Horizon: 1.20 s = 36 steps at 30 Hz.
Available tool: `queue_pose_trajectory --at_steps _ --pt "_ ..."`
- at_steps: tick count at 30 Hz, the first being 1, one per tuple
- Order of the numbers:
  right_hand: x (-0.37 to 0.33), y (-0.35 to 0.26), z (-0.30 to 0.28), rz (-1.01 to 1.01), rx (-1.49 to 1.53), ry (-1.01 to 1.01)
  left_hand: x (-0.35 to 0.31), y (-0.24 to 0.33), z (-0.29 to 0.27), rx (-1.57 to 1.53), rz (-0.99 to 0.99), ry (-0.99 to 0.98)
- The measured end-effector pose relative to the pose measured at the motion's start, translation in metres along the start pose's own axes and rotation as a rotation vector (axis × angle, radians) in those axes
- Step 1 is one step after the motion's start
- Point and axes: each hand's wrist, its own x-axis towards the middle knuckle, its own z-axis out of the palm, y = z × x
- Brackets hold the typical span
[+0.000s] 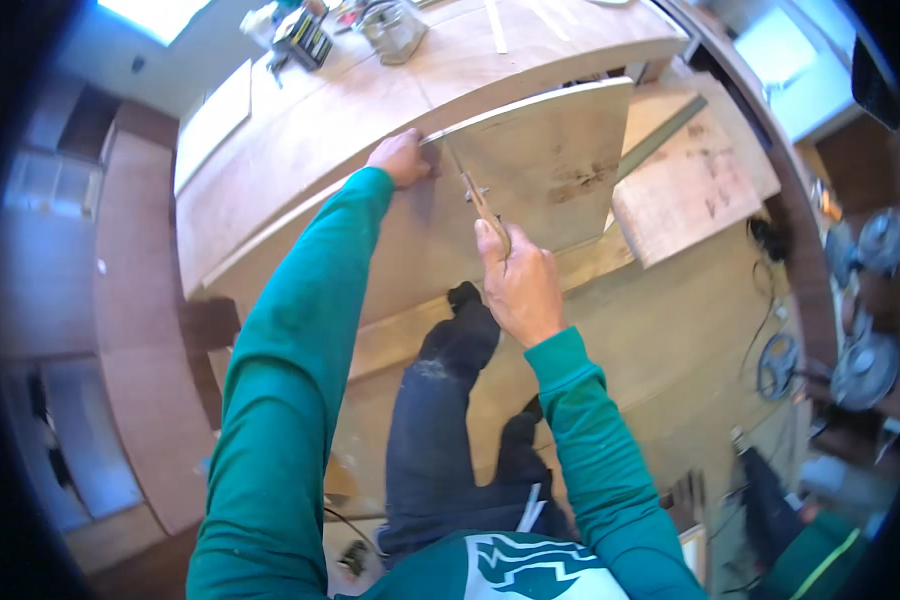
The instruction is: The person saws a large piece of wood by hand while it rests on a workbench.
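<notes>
My right hand (523, 290) is wrapped round the wooden handle of a handsaw (484, 207). The saw's thin blade, seen nearly edge-on, meets the top edge of a wooden board (540, 150). This board stands tilted against the front of the workbench and has dark stains near its right end. Just left of the blade, my left hand (400, 160) grips the board's top edge, with some fingers hidden. One of my legs (440, 370) is bent forward, its foot close to the board's lower edge.
On the workbench (370, 110) stand a glass jar (393, 32) and a dark box (302, 40). Another stained board (695, 175) lies at the right. Weight plates (865, 370) and a cable (760, 335) are farther right. Green cloth with a yellow stripe (820, 565) shows at lower right.
</notes>
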Motion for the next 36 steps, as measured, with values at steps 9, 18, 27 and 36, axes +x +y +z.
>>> queue_pose_trajectory --at_steps 9,18,27,36 --pt "-0.132 0.030 -0.054 0.224 -0.103 -0.106 -0.005 0.010 0.043 0.015 -0.078 0.265" --pt "-0.073 0.011 -0.016 0.143 -0.133 -0.112 -0.024 0.016 0.052 0.024 -0.105 0.389" --pt "-0.049 0.014 -0.007 0.057 -0.202 -0.050 -0.005 0.014 0.054 0.006 -0.094 0.377" --pt "-0.176 -0.004 -0.071 0.274 -0.167 -0.149 -0.012 0.005 0.052 0.026 -0.115 0.371"
